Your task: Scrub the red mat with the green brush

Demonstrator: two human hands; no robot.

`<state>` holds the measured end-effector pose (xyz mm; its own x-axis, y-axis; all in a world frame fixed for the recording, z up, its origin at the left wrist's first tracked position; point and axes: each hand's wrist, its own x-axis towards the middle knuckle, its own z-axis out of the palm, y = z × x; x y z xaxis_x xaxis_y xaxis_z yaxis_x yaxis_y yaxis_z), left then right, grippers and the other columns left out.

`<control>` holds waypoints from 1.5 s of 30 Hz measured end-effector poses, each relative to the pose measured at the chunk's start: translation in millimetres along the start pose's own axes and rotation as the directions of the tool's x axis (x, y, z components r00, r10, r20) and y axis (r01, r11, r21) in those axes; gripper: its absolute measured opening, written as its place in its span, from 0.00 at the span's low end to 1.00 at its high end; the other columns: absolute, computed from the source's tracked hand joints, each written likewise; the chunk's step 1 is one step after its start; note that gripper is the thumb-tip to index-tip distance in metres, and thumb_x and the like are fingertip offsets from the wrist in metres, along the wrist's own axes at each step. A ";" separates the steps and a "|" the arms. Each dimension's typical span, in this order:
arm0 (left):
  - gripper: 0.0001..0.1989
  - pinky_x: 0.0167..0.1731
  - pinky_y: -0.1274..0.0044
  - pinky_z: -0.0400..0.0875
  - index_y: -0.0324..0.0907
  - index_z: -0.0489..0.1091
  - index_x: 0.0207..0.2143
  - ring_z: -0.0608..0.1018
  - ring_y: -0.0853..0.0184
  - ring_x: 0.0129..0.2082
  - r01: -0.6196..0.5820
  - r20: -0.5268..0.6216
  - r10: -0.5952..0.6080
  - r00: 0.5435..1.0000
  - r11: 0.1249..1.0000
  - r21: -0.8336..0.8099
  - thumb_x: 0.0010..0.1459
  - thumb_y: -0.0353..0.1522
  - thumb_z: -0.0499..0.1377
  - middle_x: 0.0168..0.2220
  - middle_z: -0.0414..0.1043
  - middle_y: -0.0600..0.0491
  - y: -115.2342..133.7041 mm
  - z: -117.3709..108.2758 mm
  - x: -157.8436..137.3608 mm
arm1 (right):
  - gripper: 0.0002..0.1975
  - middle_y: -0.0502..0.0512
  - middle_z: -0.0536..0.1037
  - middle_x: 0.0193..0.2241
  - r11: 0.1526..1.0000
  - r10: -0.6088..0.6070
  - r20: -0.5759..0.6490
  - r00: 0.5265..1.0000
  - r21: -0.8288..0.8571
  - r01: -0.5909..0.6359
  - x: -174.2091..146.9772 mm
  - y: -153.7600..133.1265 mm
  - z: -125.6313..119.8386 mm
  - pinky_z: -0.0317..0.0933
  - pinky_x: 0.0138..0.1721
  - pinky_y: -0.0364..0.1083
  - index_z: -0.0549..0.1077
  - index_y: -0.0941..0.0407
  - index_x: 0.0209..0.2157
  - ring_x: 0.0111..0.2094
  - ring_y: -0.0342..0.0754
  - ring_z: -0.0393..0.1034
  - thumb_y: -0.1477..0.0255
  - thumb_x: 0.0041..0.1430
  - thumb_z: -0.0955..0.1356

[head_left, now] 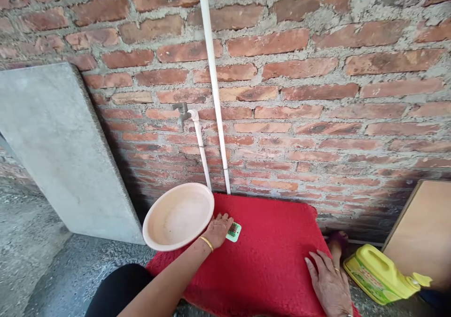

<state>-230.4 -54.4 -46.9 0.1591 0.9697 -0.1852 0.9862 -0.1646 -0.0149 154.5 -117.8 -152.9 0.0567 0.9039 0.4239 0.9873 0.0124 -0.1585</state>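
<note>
A red cloth (260,251) covers a low, table-like surface against the wall. My left hand (219,228), with a gold bangle at the wrist, lies on its left part, fingers stretched out. Under or beside those fingertips is a small white and green card-like piece (234,233) with rounded corners, partly hidden by the hand. A pale pink plastic basin (179,216) stands tilted at the cloth's left edge, close against my left hand, with only a few specks visible inside. At the right edge my right hand (328,279), wearing a ring, rests palm down with fingers spread.
Behind rises a brick wall (282,91) with a tap (182,114) and a white pipe (214,77). A grey slab (66,152) leans at left. To the right are a yellow jug (380,274) lying tilted and a tan board (423,232). My knee (118,289) is at lower left.
</note>
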 end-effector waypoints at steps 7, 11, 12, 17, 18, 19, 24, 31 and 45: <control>0.27 0.52 0.68 0.69 0.44 0.55 0.67 0.73 0.57 0.53 0.306 -0.143 -0.311 0.940 0.950 -0.055 0.67 0.31 0.50 0.53 0.69 0.41 14.7 4.7 8.0 | 0.26 0.62 0.76 0.54 0.999 0.042 -0.083 0.996 0.030 -0.040 -14.9 3.7 3.0 0.67 0.48 0.59 0.78 0.51 0.47 0.51 0.59 0.73 0.56 0.64 0.55; 0.26 0.43 0.71 0.73 0.44 0.54 0.68 0.72 0.54 0.54 0.416 -0.198 -0.433 0.880 0.901 -0.120 0.68 0.32 0.47 0.53 0.67 0.39 34.2 10.2 18.0 | 0.23 0.57 0.77 0.53 0.999 -0.005 -0.061 0.998 0.034 0.008 -32.2 5.3 -3.2 0.65 0.51 0.59 0.78 0.45 0.46 0.54 0.58 0.71 0.59 0.65 0.55; 0.26 0.43 0.70 0.73 0.43 0.56 0.67 0.71 0.53 0.53 0.410 -0.201 -0.432 0.879 0.901 -0.142 0.68 0.33 0.47 0.53 0.67 0.39 43.9 9.5 22.2 | 0.23 0.57 0.77 0.53 0.999 -0.018 -0.051 0.999 0.028 0.019 -34.5 4.0 -6.0 0.65 0.52 0.60 0.78 0.45 0.46 0.55 0.58 0.70 0.60 0.65 0.55; 0.25 0.41 0.69 0.73 0.46 0.60 0.65 0.71 0.53 0.51 0.233 -0.150 -0.264 0.953 0.953 -0.196 0.67 0.34 0.50 0.52 0.68 0.39 138.6 -1.0 47.5 | 0.25 0.61 0.77 0.53 0.997 0.015 -0.098 0.995 -0.073 -0.022 -33.0 -6.7 -16.8 0.64 0.51 0.59 0.79 0.51 0.47 0.52 0.59 0.72 0.58 0.66 0.55; 0.25 0.41 0.70 0.73 0.47 0.60 0.64 0.72 0.54 0.50 0.184 -0.144 -0.215 0.966 0.962 -0.201 0.66 0.33 0.51 0.52 0.69 0.40 164.8 -1.8 50.6 | 0.24 0.60 0.77 0.53 0.996 0.004 -0.106 0.994 -0.088 -0.014 -32.5 -7.1 -16.8 0.63 0.51 0.59 0.79 0.51 0.46 0.51 0.58 0.72 0.59 0.67 0.55; 0.24 0.41 0.71 0.72 0.50 0.61 0.64 0.72 0.56 0.49 0.133 -0.140 -0.165 0.976 0.969 -0.209 0.65 0.33 0.52 0.52 0.69 0.42 191.2 -1.8 52.1 | 0.24 0.59 0.78 0.52 0.995 -0.008 -0.122 0.992 -0.102 -0.005 -32.4 -6.5 -15.9 0.63 0.51 0.58 0.79 0.51 0.45 0.50 0.57 0.73 0.60 0.67 0.55; 0.24 0.43 0.68 0.72 0.51 0.62 0.62 0.71 0.54 0.51 -0.193 -0.133 0.155 0.979 0.915 -0.355 0.63 0.41 0.55 0.54 0.69 0.46 267.9 1.5 46.1 | 0.24 0.60 0.77 0.53 0.986 -0.096 -0.183 0.978 -0.154 0.068 -37.9 6.0 -4.5 0.63 0.49 0.55 0.79 0.54 0.46 0.47 0.54 0.74 0.62 0.69 0.55; 0.22 0.42 0.74 0.71 0.55 0.63 0.62 0.74 0.60 0.48 0.290 -0.213 -0.354 0.910 0.915 -0.281 0.67 0.39 0.53 0.50 0.72 0.49 118.1 -18.0 49.7 | 0.23 0.58 0.76 0.54 0.993 -0.041 -0.208 0.977 -0.118 0.017 -38.5 4.3 0.3 0.64 0.47 0.54 0.78 0.52 0.48 0.46 0.55 0.75 0.58 0.68 0.56; 0.22 0.37 0.73 0.72 0.46 0.64 0.61 0.74 0.57 0.47 0.188 -0.229 -0.247 0.942 0.949 -0.253 0.66 0.30 0.52 0.48 0.70 0.42 190.0 -3.6 81.7 | 0.21 0.58 0.76 0.54 0.991 -0.045 -0.219 0.975 -0.135 0.016 -37.5 2.3 -0.1 0.62 0.49 0.53 0.78 0.52 0.47 0.47 0.53 0.74 0.60 0.69 0.57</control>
<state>-29.9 -5.8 -61.3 -0.0836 0.9950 0.0539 0.9772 0.0713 0.1999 154.6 -151.7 -169.0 0.0431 0.7870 0.6155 0.9991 -0.0310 -0.0303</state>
